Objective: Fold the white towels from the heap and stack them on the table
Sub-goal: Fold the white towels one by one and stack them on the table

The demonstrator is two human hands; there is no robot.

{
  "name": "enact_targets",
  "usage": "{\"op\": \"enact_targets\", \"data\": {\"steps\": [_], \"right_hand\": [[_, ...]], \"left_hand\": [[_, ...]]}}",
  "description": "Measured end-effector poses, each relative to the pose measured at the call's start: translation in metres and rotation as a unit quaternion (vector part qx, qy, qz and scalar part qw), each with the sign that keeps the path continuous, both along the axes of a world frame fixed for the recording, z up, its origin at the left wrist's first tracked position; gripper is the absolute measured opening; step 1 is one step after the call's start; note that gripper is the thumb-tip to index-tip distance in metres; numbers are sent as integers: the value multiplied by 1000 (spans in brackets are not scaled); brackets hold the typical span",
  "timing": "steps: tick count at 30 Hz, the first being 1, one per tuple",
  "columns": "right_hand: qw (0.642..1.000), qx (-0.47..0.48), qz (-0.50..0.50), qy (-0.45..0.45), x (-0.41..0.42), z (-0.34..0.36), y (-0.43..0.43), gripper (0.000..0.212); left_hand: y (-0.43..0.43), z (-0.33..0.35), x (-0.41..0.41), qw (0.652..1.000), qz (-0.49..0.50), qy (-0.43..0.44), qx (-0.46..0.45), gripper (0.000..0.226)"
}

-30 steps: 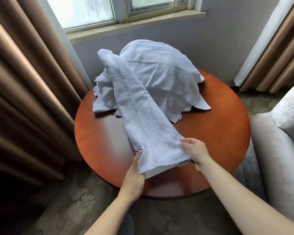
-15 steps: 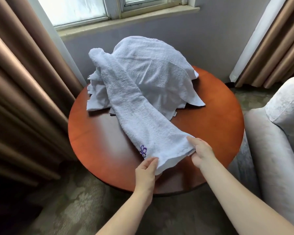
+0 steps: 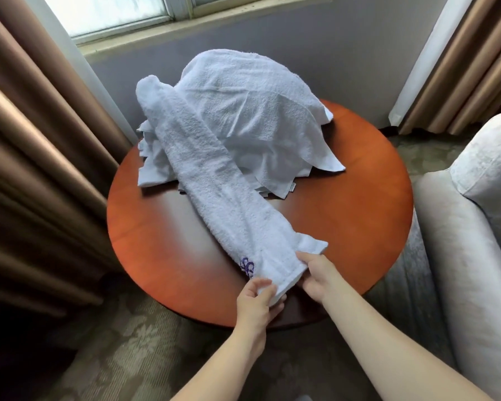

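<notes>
Closer together than before, the left hand (image 3: 256, 302) grips the near corner of the long white terry towel (image 3: 211, 175); the right hand (image 3: 315, 280) pinches its hem.

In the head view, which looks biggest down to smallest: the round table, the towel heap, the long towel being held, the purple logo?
1. round table
2. towel heap
3. long towel, though nearer the camera
4. purple logo

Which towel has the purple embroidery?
The long towel stretched from the heap toward the near table edge, gripped by the left hand and right hand. Purple embroidery sits at its held end; the heap shows none.
</notes>
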State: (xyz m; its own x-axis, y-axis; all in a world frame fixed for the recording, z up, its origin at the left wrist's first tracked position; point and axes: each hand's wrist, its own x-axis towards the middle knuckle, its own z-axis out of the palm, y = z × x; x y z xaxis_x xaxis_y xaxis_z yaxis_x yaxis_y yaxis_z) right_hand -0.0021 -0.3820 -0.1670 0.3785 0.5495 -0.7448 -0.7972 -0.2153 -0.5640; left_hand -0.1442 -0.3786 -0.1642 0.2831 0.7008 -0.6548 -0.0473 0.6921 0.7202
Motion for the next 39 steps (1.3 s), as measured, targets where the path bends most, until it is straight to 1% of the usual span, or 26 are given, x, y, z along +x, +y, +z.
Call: {"op": "enact_targets", "data": {"steps": [3,5,7,10,11,12,15,16,17,18,19,22,23,25,28,31,32,35,37,39], "right_hand": [[995,-12,44,-91,10,7,-3,34],[989,-21,56,-136,20,11,-5,37],[986,-29,56,-154,32,16,-12,35],[986,-42,51,-155,50,19,-28,35],[986,-48,48,-154,56,19,-34,35],[986,-54,41,-154,61,18,-40,35],[986,-68,15,-150,76,16,-56,34],[987,-73,0,-146,80,14,-61,33],[987,-75,-13,-139,83,13,-65,33],[988,-77,-22,-132,85,12,-68,32],[989,-76,-26,-128,86,12,-70,32],[989,-68,-23,-128,87,13,-73,29],[988,-68,-26,-135,88,14,-72,29],[984,-85,-45,-151,91,16,-71,29],[975,-120,-71,-174,98,19,-71,24],[971,-138,-52,-187,99,21,-70,27],[971,-143,-38,-187,99,20,-70,29],[973,-148,-26,-177,100,17,-69,36],[976,-135,-29,-169,102,18,-71,36],[976,-129,-44,-172,104,21,-71,34]], "left_hand": [[2,-8,2,1000,-1,7,-27,25],[11,-11,6,997,46,-29,-55,28],[23,-14,11,992,83,-63,-76,24],[44,-18,20,988,82,-83,-102,68],[50,-19,22,987,78,-84,-109,76],[54,-19,26,987,75,-83,-117,78],[61,-14,40,985,76,-82,-129,54],[62,-13,46,984,84,-82,-136,53],[62,-13,51,982,90,-79,-144,57],[61,-14,56,983,90,-66,-149,61],[60,-15,60,983,88,-50,-152,59],[57,-20,67,985,88,-27,-146,32],[56,-19,68,985,94,-32,-139,26],[51,-16,69,984,125,-40,-122,22],[27,-19,65,977,178,-61,-103,26],[13,-26,57,968,196,-77,-137,36],[17,-30,54,966,194,-85,-149,36],[37,-27,48,971,137,-109,-162,25],[50,-23,50,973,115,-124,-159,33],[63,-21,54,973,136,-122,-143,36]]}}
